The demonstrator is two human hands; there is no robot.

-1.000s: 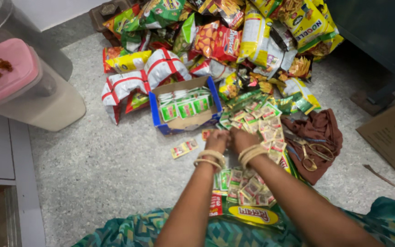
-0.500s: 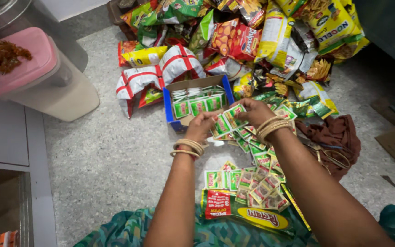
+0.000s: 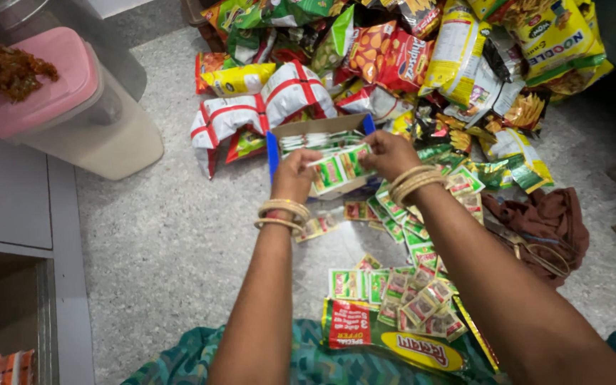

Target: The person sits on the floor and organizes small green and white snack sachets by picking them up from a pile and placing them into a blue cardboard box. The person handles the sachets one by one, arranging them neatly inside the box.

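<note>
Green-and-white sachets in a short strip (image 3: 338, 170) are pinched between both hands just over the open blue-sided cardboard box (image 3: 322, 153), which sits on the speckled stone floor (image 3: 158, 242). The left hand (image 3: 295, 175) has its grip clenched on the strip's near end, thumb and fingers folded over it; the right hand (image 3: 388, 153) has its grip closed on the far end, so the strip is stretched flat between them. More of the same sachets stand packed inside the box beneath the hands. Both wrists carry gold bangles.

Below the right forearm, a trail of loose sachets (image 3: 408, 228) runs down the floor to a spread-out heap of sachets (image 3: 401, 296), which lies partly on a flat yellow-and-red packet (image 3: 393, 339) by the person's lap. A single small sachet (image 3: 316, 227) lies just beside the left wrist.

Beyond the box, a big pile of snack packets (image 3: 422, 64) covers the floor: red-and-white bags (image 3: 251, 117) touch the box's far left corner, with orange, green and yellow packs behind them. A crumpled brown cloth (image 3: 543, 228) lies to the right, near the sachet trail. To the left, well apart from the hands, stands a pale plastic container with a pink lid (image 3: 73, 114), some reddish-brown stuff resting on top of the lid.
</note>
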